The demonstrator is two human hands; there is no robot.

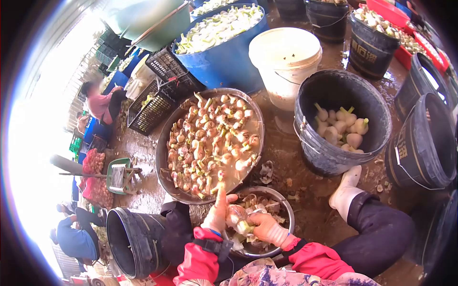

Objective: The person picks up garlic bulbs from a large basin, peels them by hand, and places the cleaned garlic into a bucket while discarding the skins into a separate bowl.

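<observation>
Watching remotely, I find the bulb (234, 215) above the metal bowl (291, 220), its pale end pinched by the right hand (269, 229). The left hand (216, 213) rests against it, one finger raised; whether the others grip, I can't tell. I'd make that pinch firm but gentle, working low so skins (264, 200) land inside, clear of the basin (161, 164) beyond.

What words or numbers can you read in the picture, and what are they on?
"石": it looks like the middle one of three big characters on the upright black bucket at upper right; I can't be sure of the other two.
The large black bucket at the right edge has similar markings, too slanted and blurred to read.
I can't make out any numbers.
</observation>
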